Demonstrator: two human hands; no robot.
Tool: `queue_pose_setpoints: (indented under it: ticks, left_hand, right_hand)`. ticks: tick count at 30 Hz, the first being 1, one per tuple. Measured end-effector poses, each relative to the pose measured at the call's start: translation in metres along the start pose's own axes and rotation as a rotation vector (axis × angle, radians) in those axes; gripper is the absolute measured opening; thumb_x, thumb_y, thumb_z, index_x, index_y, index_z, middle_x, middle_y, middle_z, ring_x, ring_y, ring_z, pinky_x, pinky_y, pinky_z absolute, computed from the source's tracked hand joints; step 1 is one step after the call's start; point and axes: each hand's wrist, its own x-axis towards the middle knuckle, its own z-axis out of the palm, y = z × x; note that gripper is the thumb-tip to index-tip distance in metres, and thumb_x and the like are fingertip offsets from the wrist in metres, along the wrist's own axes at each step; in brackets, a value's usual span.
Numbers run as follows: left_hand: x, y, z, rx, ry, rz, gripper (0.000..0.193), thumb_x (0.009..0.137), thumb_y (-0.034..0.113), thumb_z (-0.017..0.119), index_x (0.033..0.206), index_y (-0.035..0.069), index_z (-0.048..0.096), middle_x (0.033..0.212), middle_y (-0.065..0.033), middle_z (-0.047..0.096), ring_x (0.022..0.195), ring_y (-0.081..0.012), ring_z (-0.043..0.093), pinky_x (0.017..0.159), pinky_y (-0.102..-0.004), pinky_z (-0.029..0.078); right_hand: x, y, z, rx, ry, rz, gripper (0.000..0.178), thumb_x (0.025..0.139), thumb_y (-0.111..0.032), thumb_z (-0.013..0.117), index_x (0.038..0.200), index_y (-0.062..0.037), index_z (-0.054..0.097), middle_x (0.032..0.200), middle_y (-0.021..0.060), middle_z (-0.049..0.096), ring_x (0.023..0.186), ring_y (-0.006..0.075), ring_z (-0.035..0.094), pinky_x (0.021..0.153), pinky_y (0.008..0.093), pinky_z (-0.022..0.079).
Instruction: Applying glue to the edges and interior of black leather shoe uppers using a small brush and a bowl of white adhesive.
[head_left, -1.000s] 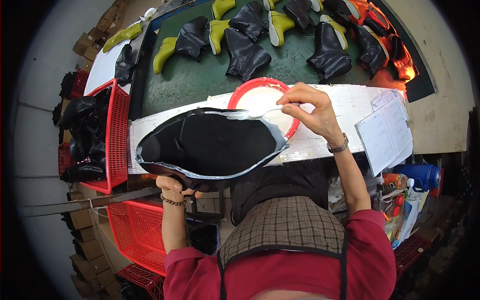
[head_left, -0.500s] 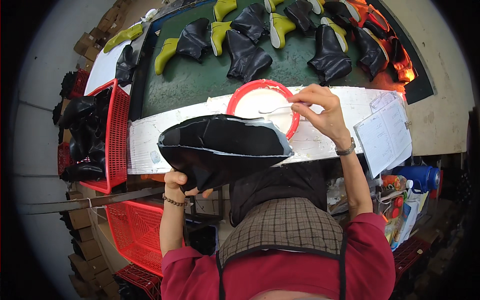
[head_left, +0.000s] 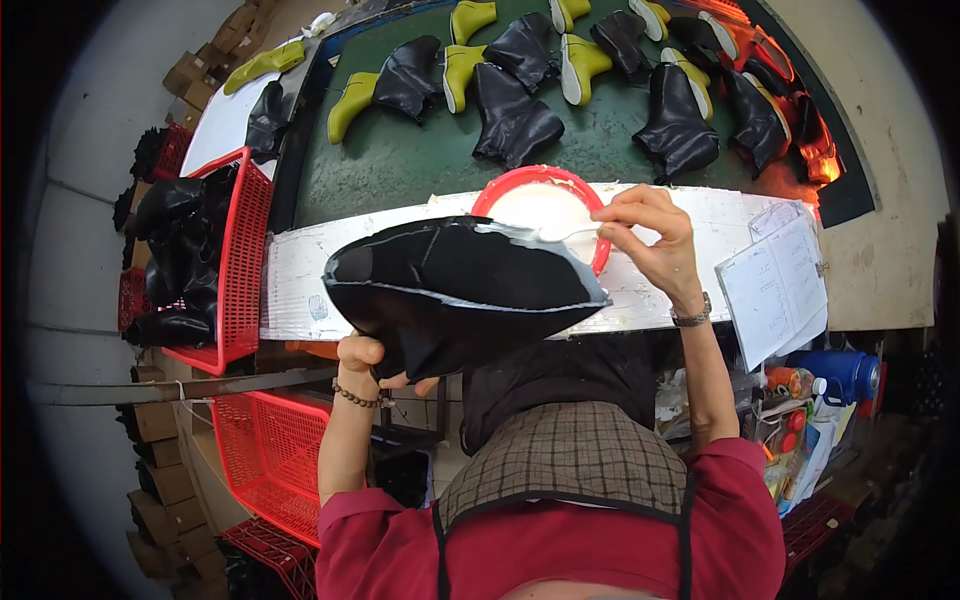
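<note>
My left hand [head_left: 360,360] is closed on a black leather boot upper [head_left: 450,275], holding it sole side up and tilted over the white bench edge. Streaks of white paste run along its rim and across its middle. Between the fingertips of my right hand [head_left: 655,240] is a thin white applicator [head_left: 575,234]; its tip meets the pasted far edge of the upper, and its exact kind is unclear. Just behind the upper stands a red bowl [head_left: 497,184] of white paste [head_left: 545,208], partly hidden by the upper and my right hand.
Black boot uppers [head_left: 510,115] and lime-green boot lasts [head_left: 350,105] lie on the green surface [head_left: 380,180]. A red basket [head_left: 245,260] of black uppers stands left. At right are an open notebook [head_left: 775,285], a blue jug [head_left: 835,372] and an orange glow [head_left: 822,165].
My right hand has brought the applicator from over the bowl to the edge of the upper. The upper is tipped slightly more. The whole view has shifted a little.
</note>
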Motion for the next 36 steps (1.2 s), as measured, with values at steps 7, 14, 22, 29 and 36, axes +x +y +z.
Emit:
queue_pose_setpoints:
  ticks: [7,14,22,29,36]
  left_hand:
    - [-0.002,-0.004,0.002,0.087,0.121,-0.131,0.066,0.089,0.011,0.068,0.146,-0.010,0.041,0.111,-0.0290,0.066,0.040,-0.0149,0.047,0.055,-0.0466,0.054]
    - [0.000,-0.004,-0.005,0.059,0.136,-0.251,0.075,0.084,0.010,0.072,0.151,-0.002,0.040,0.126,-0.0314,0.059,0.071,-0.0338,0.061,0.055,-0.0481,0.055]
    - [-0.004,-0.005,-0.011,0.079,0.144,-0.339,0.074,0.085,0.011,0.072,0.150,-0.005,0.041,0.130,-0.0342,0.058,0.083,-0.0400,0.068,0.062,-0.0494,0.057]
    - [0.010,-0.010,-0.012,0.116,0.081,-0.571,0.067,0.090,0.016,0.070,0.141,-0.017,0.043,0.106,-0.0321,0.066,0.044,-0.0160,0.051,0.062,-0.0465,0.057]
    - [0.016,-0.017,-0.004,0.157,0.229,-0.639,0.059,0.087,0.014,0.071,0.133,-0.017,0.051,0.094,-0.0317,0.068,0.041,-0.0144,0.050,0.045,-0.0315,0.047]
  right_hand:
    - [0.028,-0.024,-0.006,-0.004,-0.055,-0.104,0.015,0.082,-0.010,0.082,0.097,-0.0092,0.082,0.088,0.0033,0.074,0.081,0.0149,0.062,0.079,0.0310,0.041]
    - [0.043,-0.028,-0.013,0.047,-0.119,-0.141,0.011,0.084,-0.013,0.082,0.094,-0.0116,0.082,0.086,-0.0014,0.074,0.076,0.0091,0.063,0.078,0.0289,0.037]
    - [0.047,-0.034,-0.031,-0.037,-0.199,-0.152,0.013,0.082,-0.013,0.083,0.094,-0.0106,0.082,0.083,-0.0015,0.073,0.073,0.0090,0.062,0.079,0.0292,0.036]
    - [0.053,-0.033,-0.011,-0.006,-0.264,-0.183,0.016,0.080,-0.014,0.085,0.095,-0.0110,0.082,0.084,-0.0017,0.072,0.078,0.0120,0.061,0.082,0.0306,0.038]
    - [0.078,-0.042,0.022,0.040,-0.214,-0.365,0.014,0.082,-0.020,0.085,0.094,-0.0153,0.082,0.089,-0.0048,0.073,0.078,0.0092,0.061,0.079,0.0291,0.038]
